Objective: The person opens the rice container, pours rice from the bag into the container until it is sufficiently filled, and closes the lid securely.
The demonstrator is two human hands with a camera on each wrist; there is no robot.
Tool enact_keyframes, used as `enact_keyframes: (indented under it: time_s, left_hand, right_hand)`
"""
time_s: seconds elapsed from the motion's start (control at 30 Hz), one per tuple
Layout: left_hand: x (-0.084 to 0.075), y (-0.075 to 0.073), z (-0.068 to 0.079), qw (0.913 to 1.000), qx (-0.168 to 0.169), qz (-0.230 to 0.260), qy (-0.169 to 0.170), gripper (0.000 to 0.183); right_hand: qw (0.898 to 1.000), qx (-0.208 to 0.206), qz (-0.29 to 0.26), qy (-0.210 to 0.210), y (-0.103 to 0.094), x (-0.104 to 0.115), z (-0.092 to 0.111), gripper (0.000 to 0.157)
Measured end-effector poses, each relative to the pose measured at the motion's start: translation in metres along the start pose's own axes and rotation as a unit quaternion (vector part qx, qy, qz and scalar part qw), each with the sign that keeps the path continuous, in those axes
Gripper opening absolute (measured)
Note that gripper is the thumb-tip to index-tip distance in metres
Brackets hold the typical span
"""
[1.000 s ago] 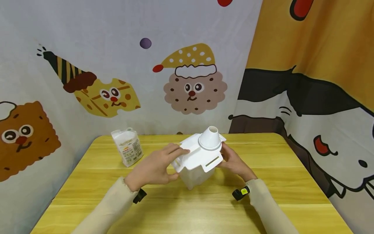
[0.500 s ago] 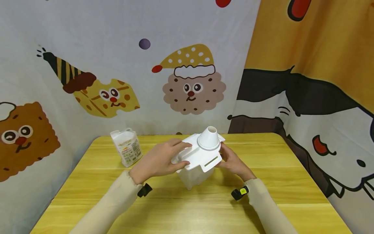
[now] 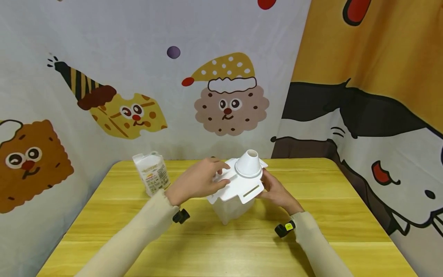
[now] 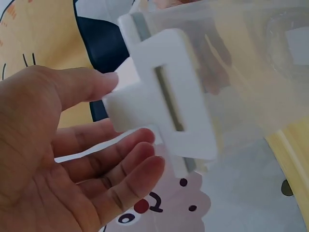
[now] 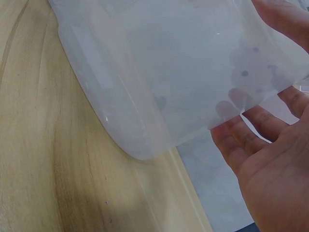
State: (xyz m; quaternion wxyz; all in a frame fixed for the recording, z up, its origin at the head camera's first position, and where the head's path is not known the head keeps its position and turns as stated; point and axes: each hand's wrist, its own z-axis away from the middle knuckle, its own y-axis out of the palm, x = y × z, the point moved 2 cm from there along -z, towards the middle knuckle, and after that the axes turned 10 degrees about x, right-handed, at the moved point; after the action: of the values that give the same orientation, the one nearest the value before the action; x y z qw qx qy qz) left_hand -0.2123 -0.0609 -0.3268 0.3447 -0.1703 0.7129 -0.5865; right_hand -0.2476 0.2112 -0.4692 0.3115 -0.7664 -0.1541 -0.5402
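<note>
A translucent plastic container [image 3: 230, 211] with a white lid [image 3: 238, 189] stands mid-table. On the lid sits a white cone-shaped piece [image 3: 247, 165], narrow end up. Slotted side flaps [image 4: 169, 96] show on the lid in the left wrist view. My left hand [image 3: 198, 179] reaches over the lid, thumb and forefinger pinching the raised white part [image 4: 126, 107] beside the cone; its other fingers spread loosely. My right hand [image 3: 277, 192] holds the container from the right, fingertips [image 5: 227, 130] against its wall in the right wrist view.
At the back left of the wooden table [image 3: 311, 254] stands a white printed bag [image 3: 152, 173]. A curtain with cartoon figures [image 3: 231, 109] hangs behind the table. Black cameras [image 3: 181, 216] are strapped to both wrists.
My left hand has moved right and inward over the lid, from its left edge to the raised part, with thumb and fingers drawn closer together. The right hand and container have stayed put.
</note>
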Motion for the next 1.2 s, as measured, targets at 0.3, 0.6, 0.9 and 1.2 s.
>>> enact_keyframes:
  time_s: [0.3, 0.6, 0.9, 1.2]
  left_hand:
    - [-0.010, -0.005, -0.016, 0.9988, 0.039, 0.031, 0.004, 0.008]
    - [-0.013, -0.006, -0.021, 0.9973, 0.045, 0.044, -0.037, 0.023]
    - [-0.017, -0.004, -0.020, 0.9973, 0.027, 0.033, -0.059, 0.010]
    - [-0.016, -0.004, -0.017, 0.9981, -0.008, 0.039, -0.046, 0.018]
  right_hand:
    - [1.000, -0.002, -0.004, 0.005, -0.001, 0.000, 0.000, 0.092]
    - [1.000, -0.006, 0.001, 0.013, 0.001, 0.000, -0.001, 0.094]
    - [1.000, -0.005, -0.001, 0.010, 0.002, -0.001, -0.001, 0.093]
    - [1.000, -0.003, 0.010, 0.015, 0.002, -0.001, -0.001, 0.096]
